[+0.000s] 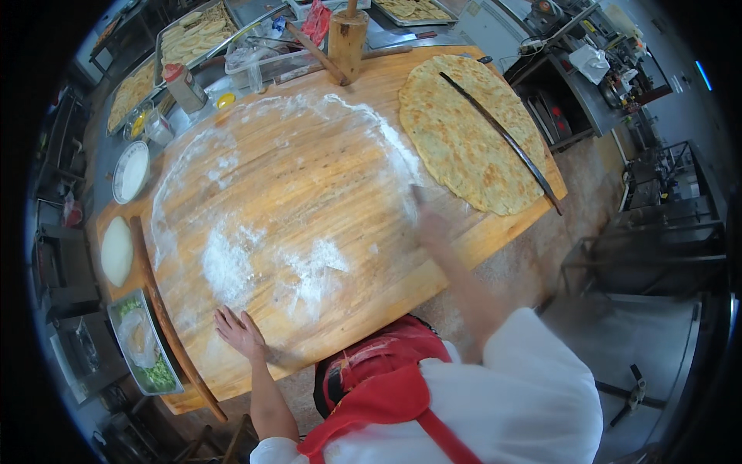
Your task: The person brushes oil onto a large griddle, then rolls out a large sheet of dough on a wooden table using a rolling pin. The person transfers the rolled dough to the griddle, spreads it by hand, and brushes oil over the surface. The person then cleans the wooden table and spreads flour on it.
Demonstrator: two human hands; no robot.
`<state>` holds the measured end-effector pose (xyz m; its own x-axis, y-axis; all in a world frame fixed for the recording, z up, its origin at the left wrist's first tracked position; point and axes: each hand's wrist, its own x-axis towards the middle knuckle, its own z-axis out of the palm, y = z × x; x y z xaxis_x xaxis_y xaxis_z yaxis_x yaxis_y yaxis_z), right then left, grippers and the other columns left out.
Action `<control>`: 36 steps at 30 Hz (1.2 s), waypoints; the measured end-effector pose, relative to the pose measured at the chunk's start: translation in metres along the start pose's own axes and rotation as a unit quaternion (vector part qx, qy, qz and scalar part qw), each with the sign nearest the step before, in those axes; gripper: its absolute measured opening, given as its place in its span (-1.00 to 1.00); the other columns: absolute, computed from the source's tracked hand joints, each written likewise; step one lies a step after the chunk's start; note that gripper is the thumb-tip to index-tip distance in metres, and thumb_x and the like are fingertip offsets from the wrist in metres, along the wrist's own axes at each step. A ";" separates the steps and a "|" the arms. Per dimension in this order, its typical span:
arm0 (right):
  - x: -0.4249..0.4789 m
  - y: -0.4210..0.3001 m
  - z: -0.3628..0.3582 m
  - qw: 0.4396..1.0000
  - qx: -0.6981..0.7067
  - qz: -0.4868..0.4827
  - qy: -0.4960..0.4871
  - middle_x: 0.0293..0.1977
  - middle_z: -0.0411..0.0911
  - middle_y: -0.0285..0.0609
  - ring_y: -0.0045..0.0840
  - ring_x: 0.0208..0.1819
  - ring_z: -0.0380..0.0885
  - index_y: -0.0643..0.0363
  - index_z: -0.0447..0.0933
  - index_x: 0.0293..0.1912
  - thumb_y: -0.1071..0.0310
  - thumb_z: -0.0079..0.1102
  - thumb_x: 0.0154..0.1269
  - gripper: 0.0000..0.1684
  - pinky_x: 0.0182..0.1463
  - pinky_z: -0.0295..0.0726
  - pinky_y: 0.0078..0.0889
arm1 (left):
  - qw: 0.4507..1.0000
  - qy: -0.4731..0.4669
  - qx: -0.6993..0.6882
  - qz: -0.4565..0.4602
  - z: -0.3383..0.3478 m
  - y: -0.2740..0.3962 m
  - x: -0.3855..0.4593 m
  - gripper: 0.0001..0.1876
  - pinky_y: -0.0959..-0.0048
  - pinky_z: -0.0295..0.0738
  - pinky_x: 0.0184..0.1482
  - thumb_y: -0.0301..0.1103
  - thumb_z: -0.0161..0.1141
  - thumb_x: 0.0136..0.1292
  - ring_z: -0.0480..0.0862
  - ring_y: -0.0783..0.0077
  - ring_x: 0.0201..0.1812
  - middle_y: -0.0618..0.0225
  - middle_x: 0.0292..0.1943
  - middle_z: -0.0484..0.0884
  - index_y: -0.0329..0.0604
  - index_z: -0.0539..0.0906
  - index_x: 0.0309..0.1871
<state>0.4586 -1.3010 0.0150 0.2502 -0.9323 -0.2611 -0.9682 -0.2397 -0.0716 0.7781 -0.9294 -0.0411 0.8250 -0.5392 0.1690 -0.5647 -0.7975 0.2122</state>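
Note:
My left hand (242, 333) lies palm down near the front edge of the wooden work board (324, 197), fingers a little apart and holding nothing. Just beyond its fingertips is a patch of white flour (228, 267), with another patch to its right. My right hand (432, 227), blurred by motion, is at the board's right side. It grips what looks like a dough scraper (418, 196), also blurred, at the end of a curved line of flour (394, 139). Beyond that hand, a large browned flatbread (464, 133) has a long dark stick (493, 123) lying across it.
At left are a dough lump (117, 251), a long rolling pin (165, 325), a metal tray (174, 380) with chopped greens, and a flour bowl (131, 172). A wooden block (346, 43), a plastic bin (272, 65) and a shaker bottle (185, 88) stand along the back.

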 end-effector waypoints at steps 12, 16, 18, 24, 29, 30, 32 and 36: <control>0.057 0.026 -0.018 0.981 0.031 -0.067 0.179 -0.46 0.54 0.09 -0.11 -0.45 0.57 0.00 0.30 0.20 0.45 -0.06 0.13 -0.42 -0.34 0.53 -0.08 | 1.000 -0.011 0.004 -0.015 0.004 -0.007 -0.001 -0.47 0.13 -0.13 0.40 -0.07 -0.14 0.38 0.12 0.09 0.37 0.08 0.37 0.15 -0.18 0.28 0.31; 0.075 -0.007 -0.042 0.997 0.015 -0.043 0.059 -0.38 0.56 0.13 -0.06 -0.38 0.59 0.18 0.41 -0.01 0.42 -0.12 0.22 -0.68 -0.31 0.54 -0.05 | 1.000 0.003 0.005 -0.001 0.000 -0.012 -0.001 -0.47 0.13 -0.11 0.40 -0.08 -0.14 0.38 0.13 0.08 0.37 0.06 0.36 0.15 -0.20 0.28 0.31; 0.078 -0.039 -0.036 0.991 0.047 -0.094 0.089 -0.41 0.57 0.07 -0.12 -0.42 0.59 0.14 0.38 0.14 0.40 -0.09 0.22 -0.54 -0.35 0.54 -0.07 | 1.000 -0.008 0.000 -0.007 -0.003 -0.005 0.000 -0.47 0.11 -0.10 0.39 -0.09 -0.14 0.38 0.13 0.06 0.37 0.05 0.36 0.15 -0.21 0.28 0.31; 0.074 -0.100 -0.060 0.983 -0.030 -0.172 0.063 -0.51 0.54 -0.07 -0.24 -0.47 0.58 0.01 0.04 0.37 0.41 -0.05 0.18 -0.25 -0.41 0.54 -0.14 | 1.000 0.004 0.006 0.000 -0.004 -0.014 -0.002 -0.47 0.09 -0.10 0.38 -0.11 -0.13 0.38 0.13 0.01 0.36 0.01 0.35 0.15 -0.23 0.27 0.32; 0.161 -0.012 -0.027 0.979 -0.003 -0.086 0.183 -0.47 0.54 -0.07 -0.22 -0.48 0.57 -0.32 0.03 0.38 0.44 -0.03 0.13 -0.17 -0.39 0.54 -0.16 | 1.000 -0.005 -0.002 0.007 0.011 -0.002 0.003 -0.46 0.09 -0.10 0.38 -0.10 -0.13 0.38 0.13 0.00 0.36 0.02 0.35 0.16 -0.22 0.26 0.32; 0.172 -0.016 -0.021 0.981 -0.003 -0.084 0.174 -0.46 0.54 -0.06 -0.21 -0.47 0.57 -0.32 0.03 0.38 0.44 -0.02 0.12 -0.16 -0.38 0.54 -0.15 | 1.000 -0.006 -0.003 0.008 0.009 0.002 0.004 -0.46 0.09 -0.10 0.38 -0.11 -0.12 0.37 0.13 -0.01 0.36 0.01 0.35 0.15 -0.23 0.27 0.32; 0.169 -0.047 -0.018 0.983 0.005 -0.126 0.132 -0.42 0.57 -0.01 -0.21 -0.40 0.60 -0.07 0.25 0.12 0.43 -0.01 0.15 -0.50 -0.35 0.55 -0.13 | 1.000 -0.013 0.003 0.001 0.006 0.000 0.003 -0.47 0.09 -0.10 0.38 -0.12 -0.12 0.36 0.13 -0.02 0.36 0.00 0.35 0.15 -0.24 0.28 0.31; 0.100 -0.145 -0.064 0.930 -0.097 -0.337 0.112 -0.41 0.58 -0.02 -0.25 -0.39 0.62 -0.02 0.32 0.12 0.42 0.00 0.17 -0.52 -0.35 0.56 -0.10 | 1.000 -0.017 0.011 -0.014 -0.001 -0.011 -0.001 -0.47 0.08 -0.11 0.39 -0.12 -0.12 0.36 0.12 -0.02 0.36 -0.01 0.35 0.15 -0.25 0.28 0.30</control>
<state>0.6235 -1.3768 0.0613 0.8147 -0.5798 -0.0108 -0.5792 -0.8145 0.0336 0.7836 -0.9199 -0.0425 0.8406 -0.5254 0.1313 -0.5416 -0.8178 0.1947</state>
